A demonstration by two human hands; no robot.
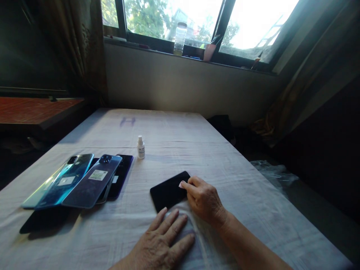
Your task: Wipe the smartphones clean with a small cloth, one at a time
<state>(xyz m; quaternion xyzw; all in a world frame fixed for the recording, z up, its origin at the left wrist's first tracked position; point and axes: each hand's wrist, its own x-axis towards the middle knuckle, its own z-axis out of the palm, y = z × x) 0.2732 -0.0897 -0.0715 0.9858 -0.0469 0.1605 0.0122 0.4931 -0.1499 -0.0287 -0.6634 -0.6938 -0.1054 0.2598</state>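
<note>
Two hands are down on the white cloth (225, 157), and they are close together but not touching. Your right hand (204, 198) is curled at the near right edge of the black phone (168, 190), fingertips on its rim; I cannot tell whether they pinch it or only press on it. Your left hand (163, 240) lies flat and open, fingers spread on the cloth just below the phone, gripping nothing. That phone sits flat near the middle of the table, dark side up, its long axis running on a slant from near left up to far right, the far corner pointing toward the window (174, 18). Well to the left, a fan of phones (81, 180) lies overlapped with their backs up, blue and grey, cameras at the far ends, slanted the same way. Between that fan and your phone, farther back, a small white bottle (141, 147) stands upright.
</note>
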